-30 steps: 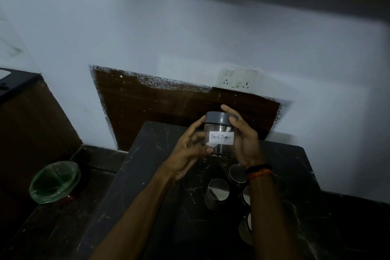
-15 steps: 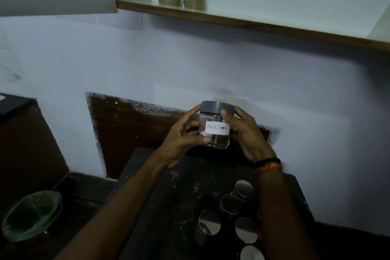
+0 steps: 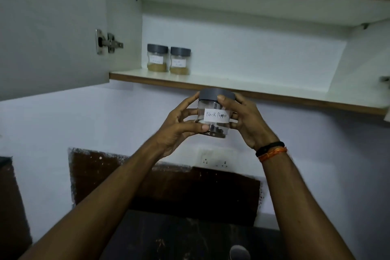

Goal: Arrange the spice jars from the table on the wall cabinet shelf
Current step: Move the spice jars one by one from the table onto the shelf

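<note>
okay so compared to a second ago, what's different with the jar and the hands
Both hands, left hand and right hand, have lifted the Black Pepper jar from above the table up to just under the shelf edge. The grip is unchanged: both hands hold the jar upright, label facing the camera. Two jars stand at the shelf's left end, as half a second ago.

Held jar (image 3: 215, 115) label: a white paper strip on the clear side reads "Black Pepper", handwritten in dark ink.
Left shelf jar (image 3: 157, 58) label: white strip with writing too faint to read.
Right shelf jar (image 3: 180, 60) label: white strip, writing too small and blurred to read.
</note>
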